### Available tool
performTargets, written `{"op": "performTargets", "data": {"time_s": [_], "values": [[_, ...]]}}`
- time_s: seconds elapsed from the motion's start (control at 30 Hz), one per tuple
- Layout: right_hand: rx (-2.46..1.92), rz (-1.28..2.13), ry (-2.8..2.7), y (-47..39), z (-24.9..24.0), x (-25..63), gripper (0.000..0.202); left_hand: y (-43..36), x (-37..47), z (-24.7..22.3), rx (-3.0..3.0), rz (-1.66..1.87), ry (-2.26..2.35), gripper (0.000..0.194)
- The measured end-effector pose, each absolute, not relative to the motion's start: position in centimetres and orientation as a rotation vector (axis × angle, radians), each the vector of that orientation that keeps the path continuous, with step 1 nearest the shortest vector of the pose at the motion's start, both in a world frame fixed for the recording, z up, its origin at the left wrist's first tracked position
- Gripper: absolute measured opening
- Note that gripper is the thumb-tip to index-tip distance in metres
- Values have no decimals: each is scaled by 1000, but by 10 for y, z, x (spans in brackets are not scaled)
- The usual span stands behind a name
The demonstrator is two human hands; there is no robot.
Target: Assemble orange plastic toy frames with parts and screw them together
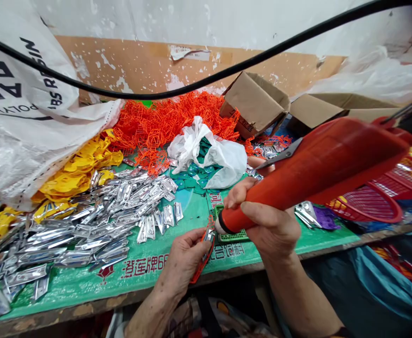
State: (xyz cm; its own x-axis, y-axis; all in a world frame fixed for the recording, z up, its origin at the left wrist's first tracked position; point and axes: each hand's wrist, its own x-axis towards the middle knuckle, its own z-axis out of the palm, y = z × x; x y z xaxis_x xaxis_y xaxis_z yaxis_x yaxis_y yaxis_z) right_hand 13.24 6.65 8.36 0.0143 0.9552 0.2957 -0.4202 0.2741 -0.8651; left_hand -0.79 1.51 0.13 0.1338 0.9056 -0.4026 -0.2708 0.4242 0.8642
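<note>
My right hand (272, 223) is wrapped around the lower end of a large red power screwdriver (311, 159), tilted with its nose pointing down and left. A grey lever (279, 155) runs along its top. My left hand (186, 253) pinches an orange plastic piece (199, 267) with a shiny metal plate (209, 234) on it, near the table's front edge. The screwdriver's nose is right beside this plate; whether they touch I cannot tell. Behind the nose lies a small green basket (232, 236), partly hidden by the tool and my right hand.
Loose metal plates (114, 220) spread over the left of the green sheet (149, 263). Behind are yellow pieces (75, 164), an orange heap (171, 117), a white bag (227, 159) with dark green pieces and cardboard boxes (255, 103). Red baskets (371, 199) stand right. A black cable (199, 87) crosses above.
</note>
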Motion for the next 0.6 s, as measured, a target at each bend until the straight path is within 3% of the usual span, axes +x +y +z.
{"op": "performTargets", "data": {"time_s": [0.3, 0.6], "values": [[-663, 1202, -1089, 66, 78, 133, 13, 15, -5, 4, 680, 975, 1114, 32], [-688, 1175, -1134, 64, 72, 133, 15, 16, -3, 1, 659, 963, 1124, 33]]}}
